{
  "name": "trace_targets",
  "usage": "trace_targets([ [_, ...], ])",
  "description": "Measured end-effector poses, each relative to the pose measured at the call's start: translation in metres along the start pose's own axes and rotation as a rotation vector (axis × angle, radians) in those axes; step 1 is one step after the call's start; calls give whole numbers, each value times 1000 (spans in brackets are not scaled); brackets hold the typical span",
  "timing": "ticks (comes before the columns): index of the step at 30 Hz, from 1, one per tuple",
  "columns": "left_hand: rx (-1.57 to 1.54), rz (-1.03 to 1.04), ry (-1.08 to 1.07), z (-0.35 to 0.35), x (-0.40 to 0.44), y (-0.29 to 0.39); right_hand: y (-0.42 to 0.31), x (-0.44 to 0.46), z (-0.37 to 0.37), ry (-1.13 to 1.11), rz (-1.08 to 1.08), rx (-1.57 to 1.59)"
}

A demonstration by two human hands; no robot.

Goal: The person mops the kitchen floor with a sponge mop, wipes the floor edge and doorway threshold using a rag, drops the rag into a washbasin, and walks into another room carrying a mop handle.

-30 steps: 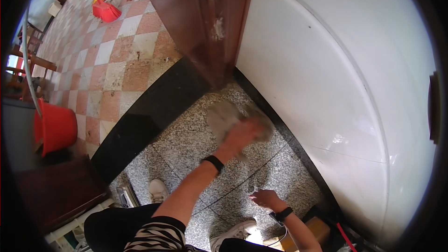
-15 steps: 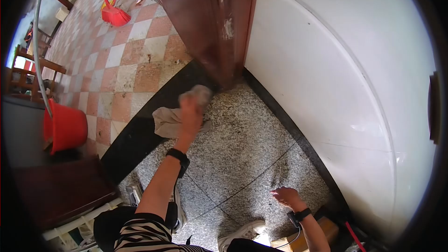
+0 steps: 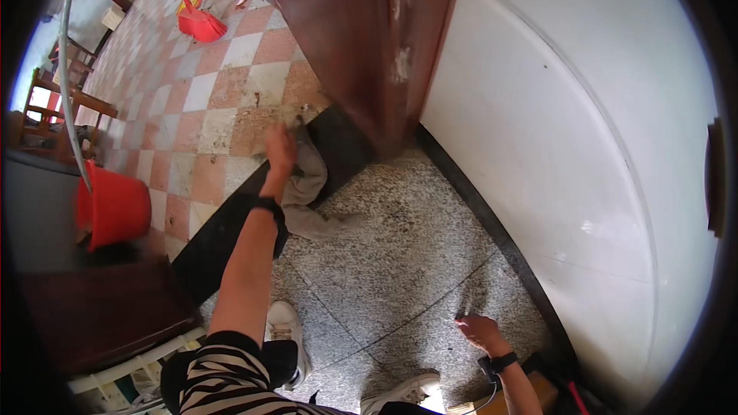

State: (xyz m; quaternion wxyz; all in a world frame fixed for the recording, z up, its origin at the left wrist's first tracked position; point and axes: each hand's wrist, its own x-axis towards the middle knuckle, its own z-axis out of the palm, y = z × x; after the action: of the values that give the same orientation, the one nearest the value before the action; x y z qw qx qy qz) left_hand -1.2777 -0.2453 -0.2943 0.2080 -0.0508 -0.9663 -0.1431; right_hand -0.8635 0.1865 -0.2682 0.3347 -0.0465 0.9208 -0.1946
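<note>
Gripping a grey cloth in the blurred fingers of the left hand, across the black threshold strip and trailing toward five o'clock onto the speckled granite floor. Holding the right hand at about four o'clock, over the granite; cannot tell whether with open or closed fingers. Bordered at one o'clock by a red-brown door; farther out, flanked at nine by a red bucket, at eleven by a red broom.

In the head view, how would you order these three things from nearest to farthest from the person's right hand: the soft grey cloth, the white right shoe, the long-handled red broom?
1. White right shoe: just below and left of the right hand.
2. Soft grey cloth: farther, up and left.
3. Long-handled red broom: farthest, near the top left.
</note>
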Motion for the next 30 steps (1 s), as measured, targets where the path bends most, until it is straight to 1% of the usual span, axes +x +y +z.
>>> trace_targets([
  [1,-149,-41,-102,-14,-5,12,-3,6,-1,-91,42,-31],
  [2,-302,-88,-200,-25,-17,36,-6,12,-1,-88,27,-37],
  [4,-487,123,-113,-39,-49,91,-9,16,-1,-57,-89,-92],
  [6,-410,384,-399,-28,-71,114,-16,24,-5,-59,-87,-65],
  [7,-409,375,-395,-23,-68,110,-18,30,-2,-14,-129,-15],
  [9,-27,600,-394,-11,-58,103,-17,34,-1,73,-215,18],
  [11,16,576,-346,-11,-28,80,-16,36,1,38,-177,11],
  [12,66,428,-304,-6,-15,64,-16,36,1,10,-141,13],
  [13,116,279,-256,3,-2,45,-22,34,-10,13,-178,16],
  [14,233,103,-270,11,10,22,-19,33,-11,14,-179,8],
  [15,336,17,-274,8,20,0,-15,31,-9,14,-140,6],
  [16,139,-85,-343,21,26,-49,-15,31,-6,15,-104,12],
  [17,-57,-183,-413,29,28,-84,-16,32,-4,16,-109,24],
  [18,-46,-177,-415,15,29,-84,-18,35,-5,-6,-92,29],
  [20,-22,-168,-601,-36,14,-77,-18,39,-8,-43,-88,35],
  [22,-368,-145,-290,-72,-28,-21,-18,44,-8,-59,-67,26],
  [23,-597,-46,-340,-81,-49,-2,-17,45,-4,-54,-58,26],
  [24,-499,-30,-579,-110,-58,37,-18,46,-5,-67,-71,22],
  [25,-493,-43,-578,-111,-75,56,-18,47,-7,-73,-78,23],
  [27,-170,788,-571,-112,-100,79,-19,49,-11,-98,-61,29],
  [28,-163,781,-569,-109,-108,81,-19,52,-11,-99,-70,26],
  [30,-103,921,-690,-89,-124,76,-18,52,-9,-26,-103,-3],
])
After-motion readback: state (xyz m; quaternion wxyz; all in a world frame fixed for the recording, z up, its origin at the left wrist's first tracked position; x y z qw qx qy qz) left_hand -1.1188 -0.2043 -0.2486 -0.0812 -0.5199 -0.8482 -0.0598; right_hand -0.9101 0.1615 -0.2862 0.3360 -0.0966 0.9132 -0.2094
